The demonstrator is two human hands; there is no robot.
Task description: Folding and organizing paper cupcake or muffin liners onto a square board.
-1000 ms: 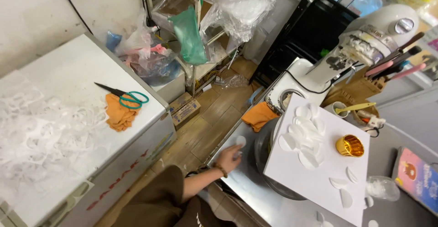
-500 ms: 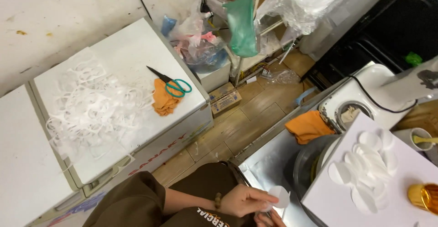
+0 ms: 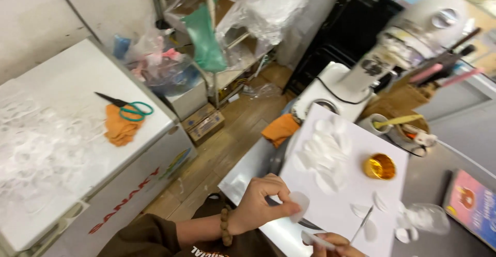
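My left hand, with a bead bracelet on its wrist, pinches a small round white petal piece at the near edge of a white board. Only part of my right hand shows at the bottom edge, its fingers closed on a small white piece. A thin pointed tool lies on the board just beyond it. Several more white petals are heaped on the board, and a gold foil cup stands to their right.
A white stand mixer stands behind the board. An orange cloth lies at its left. A chest freezer at left carries white cut-outs, green-handled scissors and an orange rag. A pink book and clear plastic lie right.
The view has swung to the right, back over the board. My left hand has risen to the board's edge with the white petal, and my right hand has come into view.
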